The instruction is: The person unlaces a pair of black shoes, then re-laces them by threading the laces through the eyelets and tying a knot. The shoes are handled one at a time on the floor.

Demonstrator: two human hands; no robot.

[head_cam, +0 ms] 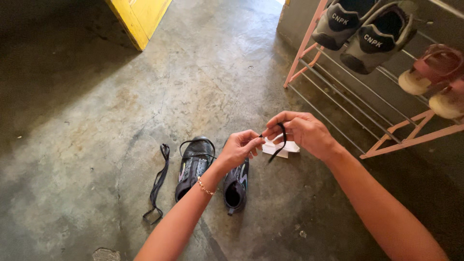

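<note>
My left hand [240, 146] and my right hand [299, 131] are raised over the floor and pinch the two parts of a black shoelace [279, 145] between their fingertips; its loose loop hangs below my right hand. Under my hands two black shoes stand side by side on the concrete: the left shoe [194, 166] with a lace looped over its top, and the right shoe [236, 187], partly hidden by my left wrist. A second black lace [158, 184] lies loose on the floor to the left of the shoes.
A pink metal shoe rack [392, 130] stands at the right, carrying a grey pair of shoes [363, 30] and pink-and-cream shoes [437, 77]. A white scrap of paper [280, 149] lies behind my hands. A yellow box [137, 17] stands at the top left.
</note>
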